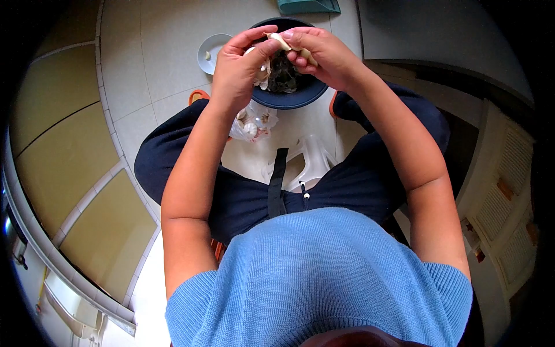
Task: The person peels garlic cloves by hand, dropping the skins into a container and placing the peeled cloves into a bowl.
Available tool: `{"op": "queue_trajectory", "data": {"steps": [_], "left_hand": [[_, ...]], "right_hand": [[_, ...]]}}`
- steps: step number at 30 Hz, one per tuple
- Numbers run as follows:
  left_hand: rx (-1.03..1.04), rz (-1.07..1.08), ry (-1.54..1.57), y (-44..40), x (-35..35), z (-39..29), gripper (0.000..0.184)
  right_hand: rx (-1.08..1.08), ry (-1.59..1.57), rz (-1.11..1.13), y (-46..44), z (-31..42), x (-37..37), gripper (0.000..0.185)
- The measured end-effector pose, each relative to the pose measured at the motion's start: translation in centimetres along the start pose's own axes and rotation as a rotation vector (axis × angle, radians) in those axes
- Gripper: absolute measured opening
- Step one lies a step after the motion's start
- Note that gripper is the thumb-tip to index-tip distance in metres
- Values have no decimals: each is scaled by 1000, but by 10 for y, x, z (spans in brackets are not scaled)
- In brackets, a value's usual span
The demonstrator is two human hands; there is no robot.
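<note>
A pale garlic clove (280, 41) is pinched between the fingertips of both hands, above a dark round bin (272, 103). My left hand (238, 63) grips its left side with thumb and forefinger. From the other side, my right hand (326, 51) has its thumb and forefinger on it. More garlic (309, 56) is tucked under the curled fingers of my right hand. Inside the bin, papery garlic skins (263, 75) lie beside a crumpled dark plastic liner (283, 75); my hands hide its far part.
A white plate (220, 44) with one small clove stands left of the bin. Closer to me, a clear plastic bag (254, 122) holds garlic bulbs. A white plastic stool (309, 157) is between my legs. Cabinets (63, 104) line the left side; a teal object (309, 6) sits at the far edge.
</note>
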State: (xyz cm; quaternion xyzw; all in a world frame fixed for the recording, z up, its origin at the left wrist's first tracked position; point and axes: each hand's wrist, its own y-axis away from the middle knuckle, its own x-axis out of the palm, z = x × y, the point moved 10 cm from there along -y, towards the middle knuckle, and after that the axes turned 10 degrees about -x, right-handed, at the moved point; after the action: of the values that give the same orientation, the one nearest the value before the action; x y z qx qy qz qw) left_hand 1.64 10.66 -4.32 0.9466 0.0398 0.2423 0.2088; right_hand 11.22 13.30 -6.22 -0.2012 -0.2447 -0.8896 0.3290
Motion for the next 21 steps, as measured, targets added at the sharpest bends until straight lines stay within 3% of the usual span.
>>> {"op": "queue_trajectory", "data": {"steps": [2,4,16,21], "left_hand": [[9,-18,-48,2,0,-1,28],[66,-55,-286,3,2,-9,30],[30,-75,-132,0,-10,-13,25],[100,-160,-459,8,-6,-26,25]], "right_hand": [[-19,-6,4,-1,0,-1,19],[-44,17,0,-1,1,-1,18],[-111,48,-32,-2,10,-5,20],[-132,100,-54,-2,11,-7,23]]}}
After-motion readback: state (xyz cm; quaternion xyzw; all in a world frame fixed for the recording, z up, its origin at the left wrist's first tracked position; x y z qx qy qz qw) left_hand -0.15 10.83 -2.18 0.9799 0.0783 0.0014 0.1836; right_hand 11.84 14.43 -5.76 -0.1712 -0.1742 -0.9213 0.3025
